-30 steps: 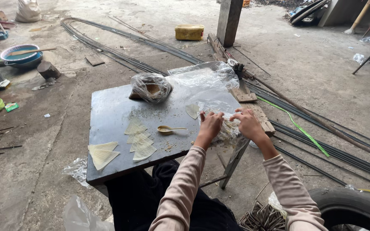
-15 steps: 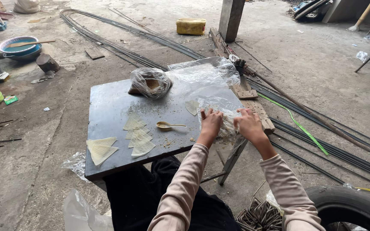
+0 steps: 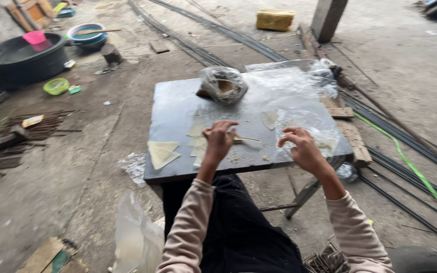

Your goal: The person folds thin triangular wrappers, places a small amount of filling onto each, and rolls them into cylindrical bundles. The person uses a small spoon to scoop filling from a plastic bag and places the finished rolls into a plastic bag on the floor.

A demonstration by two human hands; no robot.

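Observation:
A grey slab table (image 3: 178, 106) stands in front of me. My left hand (image 3: 218, 142) hovers with bent fingers over pale flat dough sheets (image 3: 197, 130), next to a small spoon (image 3: 246, 139). The blur hides whether it holds a sheet. My right hand (image 3: 302, 150) is spread, fingers apart, above a clear plastic sheet (image 3: 304, 119) on the table's right side. Two folded dough triangles (image 3: 162, 153) lie at the front left. A knotted plastic bag with filling (image 3: 223, 85) sits at the back of the table.
Long steel rods (image 3: 405, 187) and a green strip (image 3: 405, 162) run along the ground on the right. A black tub (image 3: 24, 58), bowls (image 3: 86, 34) and a green dish (image 3: 56, 86) stand at the left. A yellow block (image 3: 275, 19) and a post (image 3: 327, 17) are behind.
My left hand has moved left from the plastic sheet to the flat dough sheets. My right hand has lifted and spread its fingers. The camera has come closer to the table.

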